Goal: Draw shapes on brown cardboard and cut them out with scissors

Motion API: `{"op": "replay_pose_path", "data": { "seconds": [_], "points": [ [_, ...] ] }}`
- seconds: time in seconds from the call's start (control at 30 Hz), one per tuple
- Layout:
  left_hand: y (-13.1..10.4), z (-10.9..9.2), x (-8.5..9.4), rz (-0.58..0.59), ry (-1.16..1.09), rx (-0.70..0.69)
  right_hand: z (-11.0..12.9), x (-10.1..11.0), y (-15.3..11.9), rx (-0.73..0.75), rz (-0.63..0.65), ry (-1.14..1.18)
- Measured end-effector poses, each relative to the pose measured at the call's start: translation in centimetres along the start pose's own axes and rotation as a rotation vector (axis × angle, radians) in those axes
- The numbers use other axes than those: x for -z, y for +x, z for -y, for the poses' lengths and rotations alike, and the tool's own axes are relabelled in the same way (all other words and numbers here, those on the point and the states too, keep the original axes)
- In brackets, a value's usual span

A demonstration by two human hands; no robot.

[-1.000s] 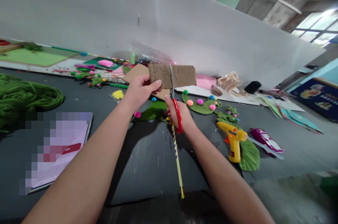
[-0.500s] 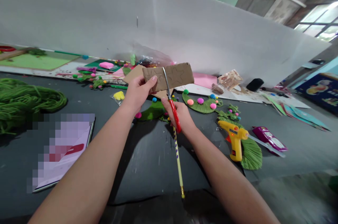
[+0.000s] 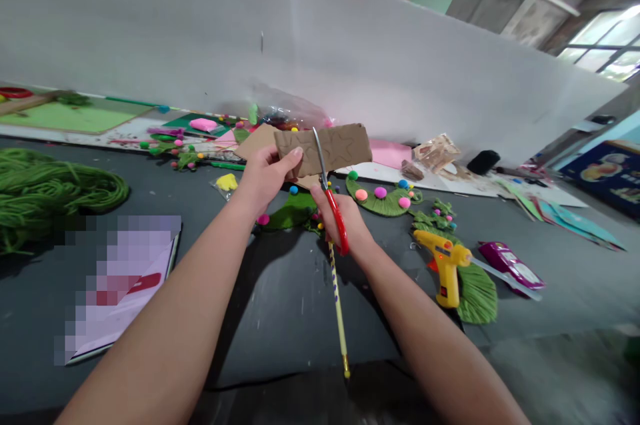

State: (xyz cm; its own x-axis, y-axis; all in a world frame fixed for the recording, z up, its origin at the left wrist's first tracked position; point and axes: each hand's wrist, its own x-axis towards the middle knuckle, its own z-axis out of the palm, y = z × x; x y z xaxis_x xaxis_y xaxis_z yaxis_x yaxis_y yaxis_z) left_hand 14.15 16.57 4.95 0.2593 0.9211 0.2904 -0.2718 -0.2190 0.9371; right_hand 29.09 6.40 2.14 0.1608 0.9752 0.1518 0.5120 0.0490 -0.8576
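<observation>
My left hand [image 3: 267, 171] is closed on the left end of a brown cardboard strip [image 3: 350, 146], thumb on its face. Star outlines are drawn on the strip. In my right hand [image 3: 346, 218] are red-handled scissors [image 3: 336, 211], their blades pointing up and crossing the strip near its middle. The fingers of that hand are wrapped round the handles. Below the right hand a pale pencil [image 3: 340, 318] lies on the dark table, its upper end hidden.
A yellow glue gun [image 3: 447, 265] and a purple packet [image 3: 510, 265] lie at the right. Green yarn [image 3: 55, 191] and a tablet [image 3: 125, 291] are at the left. Green pieces with pompoms [image 3: 380, 195] lie behind my hands. A white wall [image 3: 175, 31] stands behind.
The cardboard strip, the scissors and both hands have shifted slightly to the right in view. My hold on each thing is the same.
</observation>
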Motion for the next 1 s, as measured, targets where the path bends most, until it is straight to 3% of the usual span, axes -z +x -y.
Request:
{"op": "replay_pose_path", "data": {
  "seconds": [0.67, 1.0],
  "points": [
    [-0.22, -0.39, -0.25, -0.054, -0.129, 0.06, -0.19, -0.04, 0.06, 0.003, -0.007, 0.023],
    [-0.31, -0.66, -0.03, 0.022, -0.176, -0.009, 0.08, -0.12, -0.03, -0.038, 0.012, 0.057]
  ]
}}
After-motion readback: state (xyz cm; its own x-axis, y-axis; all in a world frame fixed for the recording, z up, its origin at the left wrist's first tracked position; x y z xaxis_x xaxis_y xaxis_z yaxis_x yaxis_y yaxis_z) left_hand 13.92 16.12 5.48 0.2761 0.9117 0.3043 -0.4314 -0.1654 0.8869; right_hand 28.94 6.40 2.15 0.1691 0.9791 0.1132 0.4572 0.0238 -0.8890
